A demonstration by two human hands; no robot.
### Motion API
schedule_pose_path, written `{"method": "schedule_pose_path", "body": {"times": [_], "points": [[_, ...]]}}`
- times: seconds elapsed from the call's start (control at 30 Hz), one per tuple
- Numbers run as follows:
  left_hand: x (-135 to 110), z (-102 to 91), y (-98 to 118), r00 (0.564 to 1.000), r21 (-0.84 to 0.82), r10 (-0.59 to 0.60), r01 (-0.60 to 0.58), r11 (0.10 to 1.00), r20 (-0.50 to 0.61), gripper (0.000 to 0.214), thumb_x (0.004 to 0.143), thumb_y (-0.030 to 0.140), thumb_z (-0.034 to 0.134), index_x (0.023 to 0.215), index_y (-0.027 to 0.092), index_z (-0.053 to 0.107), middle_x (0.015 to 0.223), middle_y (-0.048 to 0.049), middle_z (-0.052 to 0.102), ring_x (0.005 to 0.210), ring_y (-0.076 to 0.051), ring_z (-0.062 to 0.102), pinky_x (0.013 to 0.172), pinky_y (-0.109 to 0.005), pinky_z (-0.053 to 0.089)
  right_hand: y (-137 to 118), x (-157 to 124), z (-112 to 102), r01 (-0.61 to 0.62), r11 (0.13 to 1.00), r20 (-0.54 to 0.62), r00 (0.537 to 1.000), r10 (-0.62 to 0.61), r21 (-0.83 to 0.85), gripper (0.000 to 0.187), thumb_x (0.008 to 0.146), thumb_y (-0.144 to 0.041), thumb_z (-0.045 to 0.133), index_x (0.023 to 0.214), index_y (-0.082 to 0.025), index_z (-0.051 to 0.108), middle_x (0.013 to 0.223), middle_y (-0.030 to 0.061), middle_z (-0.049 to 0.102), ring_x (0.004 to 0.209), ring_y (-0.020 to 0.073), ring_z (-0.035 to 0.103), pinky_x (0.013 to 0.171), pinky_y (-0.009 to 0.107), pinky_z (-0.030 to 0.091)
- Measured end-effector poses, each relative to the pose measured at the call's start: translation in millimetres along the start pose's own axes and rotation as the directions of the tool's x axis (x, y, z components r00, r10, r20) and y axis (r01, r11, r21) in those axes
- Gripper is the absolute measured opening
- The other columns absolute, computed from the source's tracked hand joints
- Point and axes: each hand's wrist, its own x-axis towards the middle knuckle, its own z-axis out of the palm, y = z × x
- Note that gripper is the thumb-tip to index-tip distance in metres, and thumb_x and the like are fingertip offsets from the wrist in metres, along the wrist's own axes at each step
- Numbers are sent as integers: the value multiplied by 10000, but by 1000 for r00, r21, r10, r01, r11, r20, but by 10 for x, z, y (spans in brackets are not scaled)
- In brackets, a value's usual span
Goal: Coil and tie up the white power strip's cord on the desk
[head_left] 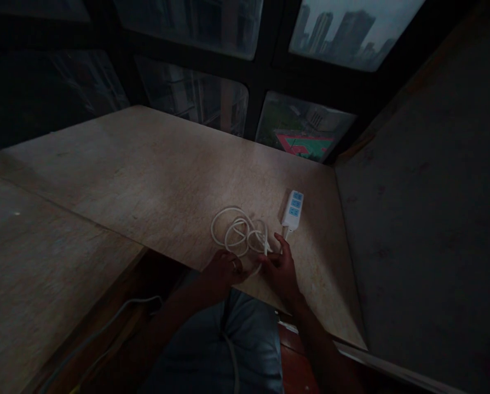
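Observation:
A white power strip [293, 210] with blue socket faces lies on the stone-like tabletop, just beyond my right hand. Its white cord [230, 208] sits in loose, overlapping loops in front of me. My right hand [281, 269] pinches a length of this cord between thumb and fingers, with one finger raised toward the strip. At the near edge, my left hand [225, 268] has curled fingers closed around the lower part of the cord, a ring on one finger. Dim light and the hand itself partly hide that hold. Part of the cord hangs down over my lap.
The marbled tabletop [166, 175] runs left, with a seam and a cut-out near my body. Dark-framed windows [195, 93] stand behind it, and a wall [413, 219] closes the right side. Another pale cable [117, 317] hangs below the table at left.

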Motion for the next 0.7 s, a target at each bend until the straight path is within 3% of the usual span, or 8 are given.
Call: {"method": "schedule_pose_path", "body": {"times": [0.07, 0.17, 0.23, 0.4, 0.53, 0.7], "points": [[-10, -4, -35, 1000, 13, 17, -17, 1000, -1, 463, 815, 61, 539, 1216, 275, 629, 981, -69, 626, 1021, -220, 502, 988, -449, 294, -46, 47, -3, -15, 993, -6, 1000, 14, -120, 744, 743, -484, 712, 1356, -168, 432, 578, -38, 632, 486, 140, 580, 447, 215, 439], [-65, -67, -103, 1000, 40, 8, -9, 999, 13, 430, 800, 51, 550, 1153, 271, 659, 979, -72, 630, 1066, -228, 500, 1024, -485, 245, -65, 106, -10, -23, 972, 3, 1000, 24, -233, 446, 778, -530, 648, 1008, -148, 656, 537, 1, 633, 477, 162, 600, 418, 221, 422], [-125, -125, -145, 1000, 46, -24, 24, 999, 9, 418, 799, 53, 550, 1137, 268, 669, 975, -73, 636, 1056, -223, 514, 1016, -477, 261, -54, 114, -21, -22, 972, 22, 999, 28, -233, 379, 796, -533, 623, 853, -160, 655, 531, 13, 637, 469, 169, 606, 412, 223, 419], [-255, -163, -200, 971, 20, -230, 232, 973, -71, 353, 803, 78, 527, 1070, 237, 694, 962, -70, 653, 989, -216, 550, 913, -419, 381, -23, 45, -77, 31, 978, 110, 994, -8, -208, 308, 774, -478, 651, 712, -182, 595, 478, -13, 587, 404, 134, 546, 379, 200, 375], [-218, -87, -189, 894, 1, -372, 384, 923, -249, 285, 776, 89, 550, 952, 221, 731, 1013, -92, 656, 1035, -254, 555, 917, -447, 426, -6, 16, -101, 143, 974, 217, 971, -103, -177, 229, 759, -409, 661, 751, -182, 633, 617, 17, 664, 530, 155, 614, 463, 219, 440], [-107, 11, -187, 729, -133, -518, 519, 844, -447, 260, 702, 75, 567, 815, 211, 757, 1396, -89, 489, 1263, -303, 455, 1030, -482, 411, 4, 31, -111, 138, 980, 279, 956, -94, -144, 240, 758, -417, 677, 747, -180, 638, 632, 20, 666, 544, 158, 595, 489, 236, 430]]}}
